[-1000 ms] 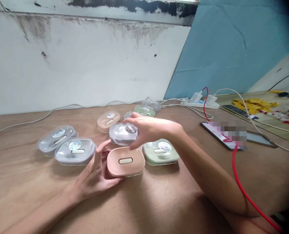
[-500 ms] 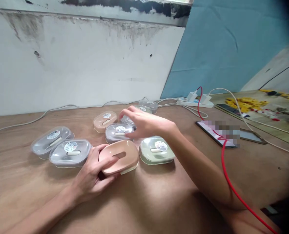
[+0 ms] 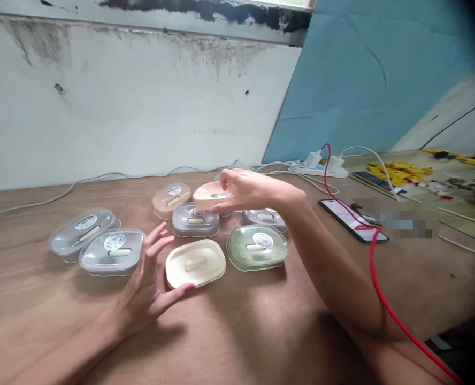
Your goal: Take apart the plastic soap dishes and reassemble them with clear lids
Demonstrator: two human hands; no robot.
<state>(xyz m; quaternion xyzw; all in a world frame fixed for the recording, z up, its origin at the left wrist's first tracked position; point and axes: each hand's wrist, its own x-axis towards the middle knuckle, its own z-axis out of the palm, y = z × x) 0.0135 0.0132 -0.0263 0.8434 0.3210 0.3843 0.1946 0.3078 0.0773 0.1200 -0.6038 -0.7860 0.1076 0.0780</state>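
In my right hand [image 3: 247, 190] is a peach soap box cover [image 3: 206, 193], pinched between thumb and fingers above the back of a grey soap box [image 3: 195, 220]. My left hand [image 3: 149, 283] is open with fingers spread. Its thumb reaches the front edge of a cream oval soap box base [image 3: 211, 256] lying on the table; whether it touches cannot be told. To the right of the base sits a green soap box [image 3: 257, 248] with a clear lid and round label. Two grey soap boxes [image 3: 117, 254] stand left of my left hand.
A peach-toned soap box [image 3: 171, 199] sits at the back; another grey one [image 3: 265, 218] is partly behind my right forearm. A phone [image 3: 353, 220], a red cable [image 3: 382, 289], a power strip [image 3: 320, 170] and yellow parts [image 3: 400, 172] lie to the right.
The peach cover has left my left hand and is now in my right hand, farther back. My left hand has opened, and the cream base under the cover is exposed.
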